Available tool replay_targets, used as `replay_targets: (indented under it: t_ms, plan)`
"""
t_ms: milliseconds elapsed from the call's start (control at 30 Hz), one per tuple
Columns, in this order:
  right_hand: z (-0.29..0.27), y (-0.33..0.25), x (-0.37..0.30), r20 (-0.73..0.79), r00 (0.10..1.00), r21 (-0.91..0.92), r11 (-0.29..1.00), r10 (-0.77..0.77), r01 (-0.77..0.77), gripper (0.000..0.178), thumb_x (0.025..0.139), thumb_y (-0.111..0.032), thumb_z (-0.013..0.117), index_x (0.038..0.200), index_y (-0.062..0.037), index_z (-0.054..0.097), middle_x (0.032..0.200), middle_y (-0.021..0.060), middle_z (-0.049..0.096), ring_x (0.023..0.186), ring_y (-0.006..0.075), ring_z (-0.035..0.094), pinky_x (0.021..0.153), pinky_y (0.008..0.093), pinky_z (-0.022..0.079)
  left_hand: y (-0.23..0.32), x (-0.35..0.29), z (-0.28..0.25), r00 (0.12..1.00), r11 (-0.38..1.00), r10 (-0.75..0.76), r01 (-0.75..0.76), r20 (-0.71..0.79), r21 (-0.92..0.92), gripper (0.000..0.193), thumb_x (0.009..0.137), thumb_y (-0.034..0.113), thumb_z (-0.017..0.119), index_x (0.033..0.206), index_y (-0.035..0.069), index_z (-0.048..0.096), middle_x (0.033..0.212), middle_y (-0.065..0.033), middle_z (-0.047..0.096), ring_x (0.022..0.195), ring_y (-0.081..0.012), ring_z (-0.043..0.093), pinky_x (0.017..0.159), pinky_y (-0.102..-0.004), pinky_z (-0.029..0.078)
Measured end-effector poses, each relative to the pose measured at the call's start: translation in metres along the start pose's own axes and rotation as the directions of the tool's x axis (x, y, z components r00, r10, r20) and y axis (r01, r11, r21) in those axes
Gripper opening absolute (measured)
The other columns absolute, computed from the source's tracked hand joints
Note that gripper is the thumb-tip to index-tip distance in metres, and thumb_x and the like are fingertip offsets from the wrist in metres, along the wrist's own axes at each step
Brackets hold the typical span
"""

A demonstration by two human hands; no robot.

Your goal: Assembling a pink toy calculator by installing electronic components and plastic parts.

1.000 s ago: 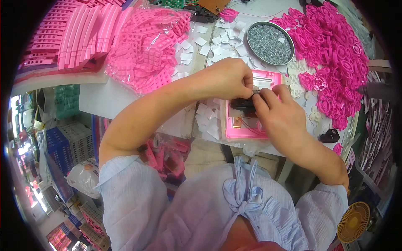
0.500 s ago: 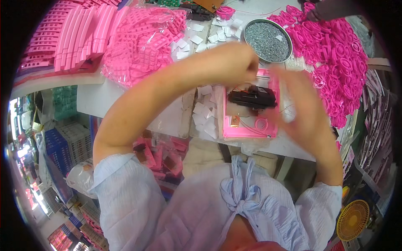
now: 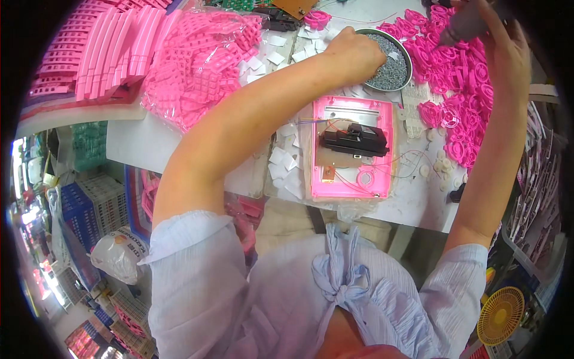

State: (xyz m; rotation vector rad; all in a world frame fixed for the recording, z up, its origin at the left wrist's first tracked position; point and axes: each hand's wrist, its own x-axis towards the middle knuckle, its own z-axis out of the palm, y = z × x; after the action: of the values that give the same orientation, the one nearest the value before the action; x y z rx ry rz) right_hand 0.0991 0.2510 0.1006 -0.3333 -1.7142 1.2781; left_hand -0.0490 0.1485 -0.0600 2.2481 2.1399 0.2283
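Note:
My left hand (image 3: pixel 357 58) reaches over the rim of a round metal dish (image 3: pixel 411 67) filled with small grey screws (image 3: pixel 391 69). Its fingers are bent together down at the screws, and what they pinch is hidden. At the far right, my right hand (image 3: pixel 507 51) has its fingers around a dark grey electric screwdriver (image 3: pixel 465 27), whose tapered tip points left over pink plastic rings. Between my forearms lies a pink plastic casing (image 3: pixel 318 173), open side up. A black mechanism (image 3: pixel 356 141) with thin wires rests in it, beside a small copper-coloured plate (image 3: pixel 328 174).
Pink ring-shaped parts (image 3: pixel 472 90) are heaped at the right. A clear bag of pink parts (image 3: pixel 197 66) and stacked curved pink strips (image 3: pixel 119 51) stand at the left. White paper pieces (image 3: pixel 286 164) lie beside the casing, and small pale discs (image 3: pixel 442 166) to its right.
My left hand has moved from above the casing to the screw dish. My right hand has swung up and away to the far right, onto the screwdriver. The casing now shows uncovered.

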Motion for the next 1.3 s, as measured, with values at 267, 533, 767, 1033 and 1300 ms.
replay_targets:
  t_ms: [267,533,767,1033,1300]
  plan:
    - [-0.035,0.024,-0.033,0.251,0.959,0.224,0.955,0.134,-0.192,0.034,0.101,-0.016,0.055,0.127,0.0065,0.050,0.097,0.0080,0.058,0.094,0.0205,0.058,0.102,0.0430,0.049,0.009,0.015,-0.014,1.000,0.999,-0.017,0.018,-0.020,0.048,0.021,0.087,0.023,0.059,0.099,0.016,0.075,0.094,-0.0062,0.075,0.093,-0.0243,0.071,0.085,-0.0462,0.045]
    - [-0.018,-0.001,-0.076,0.180,0.958,0.264,0.927,0.223,-0.266,0.037,0.100,-0.013,0.056,0.132,0.0028,0.048,0.087,0.0063,0.056,0.082,0.0200,0.059,0.092,0.0471,0.052,-0.009,0.015,-0.005,0.988,0.990,-0.104,0.114,-0.113,0.088,0.021,0.089,0.025,0.057,0.090,0.014,0.075,0.091,-0.0076,0.076,0.085,-0.0251,0.073,0.080,-0.0453,0.046]
    - [-0.017,-0.002,-0.101,0.154,0.981,0.408,0.897,0.119,-0.173,0.032,0.094,-0.017,0.068,0.122,-0.0058,0.058,0.081,0.0083,0.062,0.066,0.0171,0.057,0.064,0.0314,0.049,0.043,-0.039,-0.062,0.987,0.967,-0.063,0.023,-0.151,-0.252,0.016,0.088,0.028,0.064,0.081,0.014,0.067,0.084,-0.0047,0.067,0.087,-0.0237,0.067,0.081,-0.0450,0.044]
    - [0.007,-0.039,-0.136,0.373,0.924,0.544,0.827,-0.086,-0.142,0.035,0.097,-0.027,0.066,0.124,-0.0131,0.048,0.063,-0.0044,0.048,0.053,0.0101,0.045,0.059,0.0307,0.044,0.098,-0.149,-0.054,0.917,0.844,-0.173,-0.049,-0.359,-0.534,0.014,0.080,0.013,0.077,0.092,0.016,0.070,0.086,-0.0011,0.070,0.084,-0.0194,0.065,0.085,-0.0381,0.036]
    - [0.018,-0.038,-0.143,0.393,0.919,0.487,0.855,-0.035,-0.176,0.032,0.098,-0.029,0.066,0.119,-0.0142,0.047,0.059,-0.0059,0.046,0.049,0.0097,0.044,0.057,0.0309,0.044,0.096,-0.151,-0.051,0.922,0.802,-0.180,-0.063,-0.342,-0.593,0.010,0.080,0.015,0.077,0.088,0.014,0.069,0.080,0.0008,0.067,0.078,-0.0179,0.063,0.085,-0.0402,0.035]
